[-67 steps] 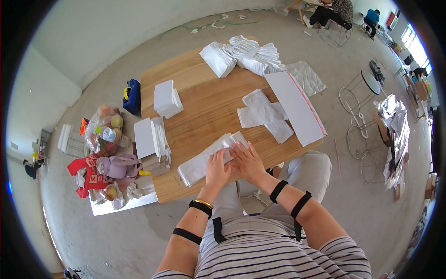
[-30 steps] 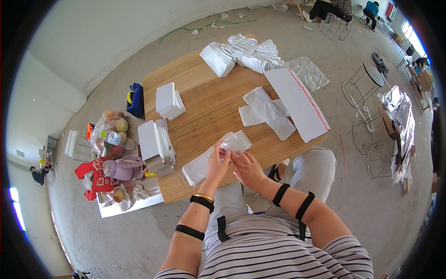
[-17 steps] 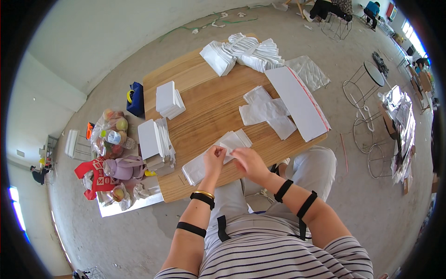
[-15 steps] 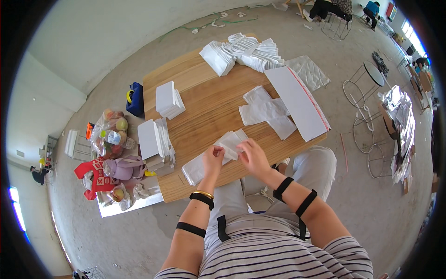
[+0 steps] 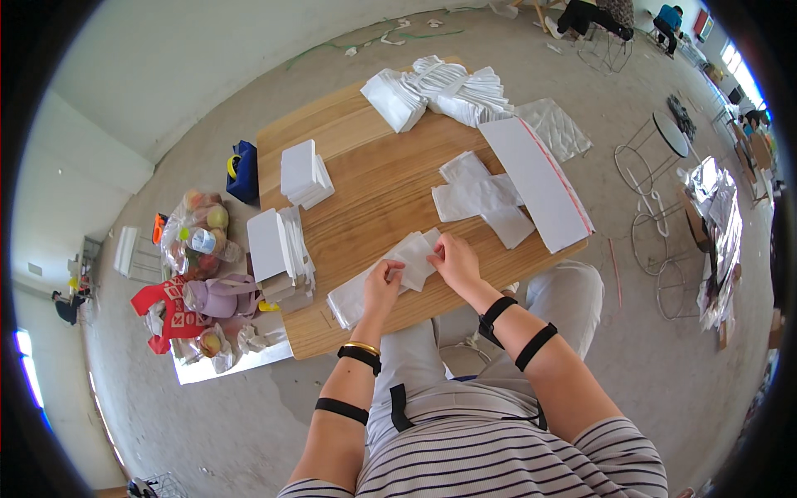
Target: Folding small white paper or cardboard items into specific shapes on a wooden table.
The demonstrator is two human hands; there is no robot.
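A row of overlapping thin white bags (image 5: pixel 353 299), slightly see-through, lies along the near edge of the wooden table. My left hand (image 5: pixel 382 286) is over the middle of this row, thumb and fingers pinched on a bag. On the right end of the same row, my right hand (image 5: pixel 457 263) is closed, with its fingertips at the edge of a bag. The fingers partly hide what they grip. Beyond my right hand, more loose white bags (image 5: pixel 480 199) lie crossed over one another beside a long white box (image 5: pixel 540 184).
On the table's left side stand two stacks of white cards (image 5: pixel 297 172). Bundled white bags (image 5: pixel 452 91) lie at the far edge of the wooden table (image 5: pixel 365 187). A blue holder (image 5: pixel 243 174), bagged fruit (image 5: pixel 203 220) and a purple cap (image 5: pixel 220 297) are off to the left; wire stools (image 5: pixel 664 137) stand right.
My right hand has shifted slightly up and its fingers have drawn closer together at the bag's edge. My left hand stays nearly in place. The view has moved a little.
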